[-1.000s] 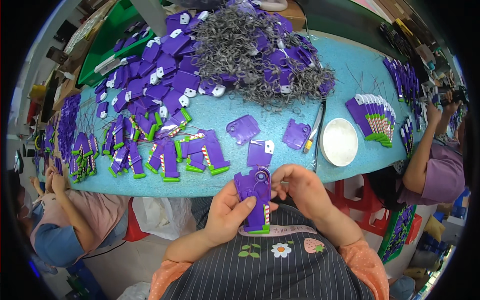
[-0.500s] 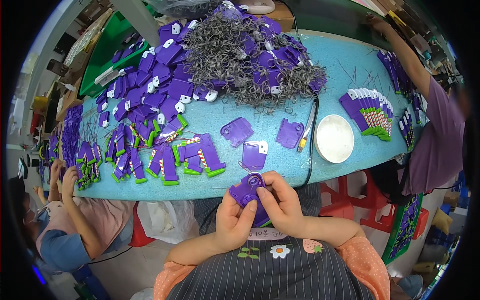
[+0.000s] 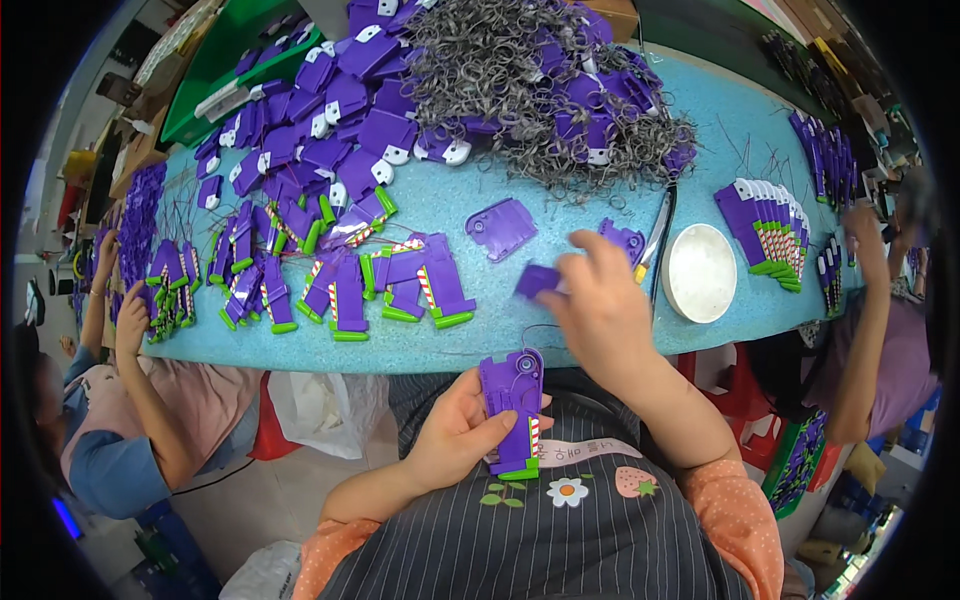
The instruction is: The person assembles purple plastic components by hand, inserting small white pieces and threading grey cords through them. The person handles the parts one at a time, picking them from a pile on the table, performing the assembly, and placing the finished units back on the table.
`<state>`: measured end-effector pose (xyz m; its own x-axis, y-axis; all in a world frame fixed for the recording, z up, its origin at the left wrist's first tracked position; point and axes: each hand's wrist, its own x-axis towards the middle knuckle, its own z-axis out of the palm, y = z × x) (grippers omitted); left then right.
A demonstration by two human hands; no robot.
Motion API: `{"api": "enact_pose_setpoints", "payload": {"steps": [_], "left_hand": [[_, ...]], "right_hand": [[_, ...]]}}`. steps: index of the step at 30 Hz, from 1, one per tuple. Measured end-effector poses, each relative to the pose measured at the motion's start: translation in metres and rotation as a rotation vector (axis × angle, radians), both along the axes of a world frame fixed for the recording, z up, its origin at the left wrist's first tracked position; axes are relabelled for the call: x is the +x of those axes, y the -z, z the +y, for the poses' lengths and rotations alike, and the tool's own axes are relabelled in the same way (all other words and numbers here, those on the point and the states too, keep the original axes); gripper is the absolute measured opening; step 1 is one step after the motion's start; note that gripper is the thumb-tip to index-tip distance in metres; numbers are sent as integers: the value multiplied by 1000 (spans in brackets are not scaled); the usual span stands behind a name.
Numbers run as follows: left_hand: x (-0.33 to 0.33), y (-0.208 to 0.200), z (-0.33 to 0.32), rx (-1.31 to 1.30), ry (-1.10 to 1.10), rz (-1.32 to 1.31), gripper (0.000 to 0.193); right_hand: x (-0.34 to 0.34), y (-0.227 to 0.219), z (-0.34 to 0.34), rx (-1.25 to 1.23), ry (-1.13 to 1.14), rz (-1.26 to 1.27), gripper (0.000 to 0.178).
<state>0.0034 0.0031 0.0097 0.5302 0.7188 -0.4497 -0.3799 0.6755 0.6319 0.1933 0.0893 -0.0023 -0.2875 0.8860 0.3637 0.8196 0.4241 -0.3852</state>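
Observation:
My left hand [image 3: 452, 430] is closed around a purple plastic half-shell [image 3: 513, 405] held upright in front of my apron. The half-shell has a round boss near its top, a red-and-white striped strip and a green end; a thin dark wire curves up from it. Over the table's near part, my right hand [image 3: 603, 305] pinches a purple cover piece [image 3: 538, 281], slightly blurred. Beyond it lies a loose purple shell [image 3: 502, 229]. A second purple shell [image 3: 626, 240] is partly hidden behind my right fingers.
A heap of grey wire rings [image 3: 520, 85] covers purple-and-white parts [image 3: 345, 100] at the back. Green-footed parts [image 3: 437, 285] lie left. A white bowl [image 3: 699, 273], utility knife [image 3: 655, 235] and fanned parts [image 3: 765, 230] are right. Co-workers' hands [image 3: 130, 318] show at both sides.
My right hand has left the held half-shell, moved up and right, and lifted the purple cover piece off the table. My left hand now holds the half-shell alone, lower down.

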Motion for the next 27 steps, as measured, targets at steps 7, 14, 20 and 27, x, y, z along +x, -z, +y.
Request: {"api": "enact_pose_setpoints", "payload": {"steps": [7,14,20,27], "left_hand": [[7,1,3,27,58,-51,50],[18,-4,0,120,148,-3,52],[16,-12,0,129,167,99,47],[12,-12,8,269,220,201,33]], "right_hand": [[33,-40,-52,-738,-106,1053,17],[22,-16,-59,-985,-191,1011,22],[15,-12,-61,-895,-187,932,21],[13,-20,-67,-910,4,1219,47]]}}
